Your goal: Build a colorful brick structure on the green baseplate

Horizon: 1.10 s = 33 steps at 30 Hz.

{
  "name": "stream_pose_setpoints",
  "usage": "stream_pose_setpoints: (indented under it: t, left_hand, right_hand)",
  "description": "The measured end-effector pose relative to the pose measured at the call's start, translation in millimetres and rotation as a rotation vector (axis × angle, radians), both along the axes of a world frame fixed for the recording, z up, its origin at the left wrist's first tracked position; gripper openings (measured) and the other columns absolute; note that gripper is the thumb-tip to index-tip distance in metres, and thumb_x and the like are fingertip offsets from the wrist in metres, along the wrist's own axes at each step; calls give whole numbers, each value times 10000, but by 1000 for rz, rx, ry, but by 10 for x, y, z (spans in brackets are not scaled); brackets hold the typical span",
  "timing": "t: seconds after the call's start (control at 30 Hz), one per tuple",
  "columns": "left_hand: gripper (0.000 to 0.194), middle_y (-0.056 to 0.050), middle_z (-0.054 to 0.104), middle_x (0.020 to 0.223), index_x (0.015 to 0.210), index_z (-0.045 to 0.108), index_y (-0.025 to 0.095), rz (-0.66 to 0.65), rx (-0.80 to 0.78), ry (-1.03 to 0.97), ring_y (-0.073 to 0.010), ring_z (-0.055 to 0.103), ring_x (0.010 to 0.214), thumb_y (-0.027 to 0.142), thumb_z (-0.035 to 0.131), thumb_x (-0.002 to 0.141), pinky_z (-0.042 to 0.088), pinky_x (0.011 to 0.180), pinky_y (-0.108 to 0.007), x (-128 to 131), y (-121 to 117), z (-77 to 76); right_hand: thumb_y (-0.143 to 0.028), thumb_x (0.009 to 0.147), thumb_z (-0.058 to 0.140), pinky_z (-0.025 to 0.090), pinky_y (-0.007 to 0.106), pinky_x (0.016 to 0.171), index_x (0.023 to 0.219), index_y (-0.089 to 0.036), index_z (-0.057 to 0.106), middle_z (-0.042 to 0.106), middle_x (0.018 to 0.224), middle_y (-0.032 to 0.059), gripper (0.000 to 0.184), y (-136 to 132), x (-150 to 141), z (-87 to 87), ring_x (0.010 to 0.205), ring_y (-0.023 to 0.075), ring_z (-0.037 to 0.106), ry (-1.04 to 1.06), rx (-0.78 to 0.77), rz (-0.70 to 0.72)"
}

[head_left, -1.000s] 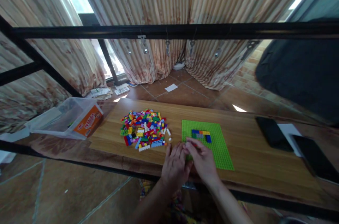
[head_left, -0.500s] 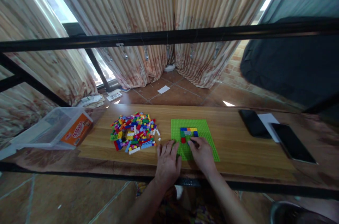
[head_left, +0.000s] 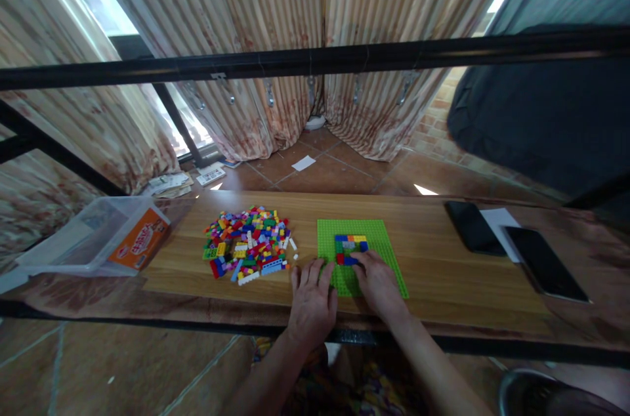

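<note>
A green baseplate (head_left: 325, 230) lies on the wooden board, bearing a small square outline of blue, orange, yellow, green and red bricks with grey ones inside. At the outline's near side, beside a red brick (head_left: 340, 259), sits a blue brick (head_left: 350, 261). My right hand (head_left: 378, 281) is closed at that blue brick, its fingertips pinching the right end and hiding part of it. My left hand (head_left: 312, 294) rests open and flat, fingertips on the baseplate's near left edge. To its left spreads a pile of loose mixed bricks (head_left: 251, 239).
A clear plastic box (head_left: 73, 239) with an orange label stands at the far left. Two dark phones (head_left: 473, 227) and a white paper (head_left: 497, 219) lie on the right. A black metal rail (head_left: 315, 65) crosses beyond the board, in front of curtains (head_left: 275, 9).
The blue brick in my right hand has moved up and left slightly, and now lies against the red brick at the outline's near side. My left hand has stayed in place.
</note>
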<state>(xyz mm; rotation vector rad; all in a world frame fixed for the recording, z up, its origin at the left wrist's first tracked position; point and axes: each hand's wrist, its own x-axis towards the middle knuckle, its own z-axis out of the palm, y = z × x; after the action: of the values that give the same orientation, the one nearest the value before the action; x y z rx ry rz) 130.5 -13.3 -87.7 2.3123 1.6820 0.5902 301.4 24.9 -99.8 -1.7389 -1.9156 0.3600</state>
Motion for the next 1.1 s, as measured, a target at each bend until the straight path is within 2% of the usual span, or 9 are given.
stream_pose_setpoints:
  t: [0.3, 0.5, 0.7, 0.93, 1.1]
  left_hand:
    - [534, -128, 492, 1376, 1395, 448, 235, -1, -56, 48, -311, 419, 1274, 209, 467, 862, 261, 1081, -623, 31, 7, 54]
    - [594, -121, 456, 1402, 1451, 375, 282, -36, -76, 114, -310, 384, 1289, 225, 452, 864, 251, 1072, -626, 52, 19, 103]
    - [686, -124, 430, 1426, 1475, 326, 323, -42, -110, 215, -362, 379, 1265, 268, 513, 817, 283, 1023, -669, 151, 43, 118]
    - [652, -133, 450, 1419, 1456, 374, 301, -13, -166, 294, -385, 400, 1249, 279, 521, 822, 328, 997, -654, 257, 86, 170]
    - [584, -136, 484, 1386, 1426, 427, 292, 2, -182, 332, -376, 441, 1206, 258, 491, 847, 370, 972, -615, 295, 114, 220]
  right_hand:
    - [-186, 907, 468, 489, 310, 749, 1051, -191, 698, 660, 1002, 86, 272, 9, 15, -14, 812, 185, 636, -27, -25, -2]
    - [-188, 906, 492, 488, 284, 781, 1052, -194, 709, 666, 997, 76, 262, 15, 17, -35, 836, 171, 636, -4, 2, 1]
    - [-204, 908, 509, 494, 274, 770, 1020, -202, 733, 678, 949, 69, 250, 15, 29, -26, 807, 165, 638, 49, 27, 15]
    - [-175, 894, 535, 491, 254, 740, 1007, -205, 738, 682, 906, 54, 235, 39, 33, -8, 792, 159, 639, 42, 25, 22]
    - [-165, 921, 476, 499, 251, 693, 1032, -208, 722, 655, 906, 58, 274, 16, 19, -60, 733, 153, 624, -36, 23, 31]
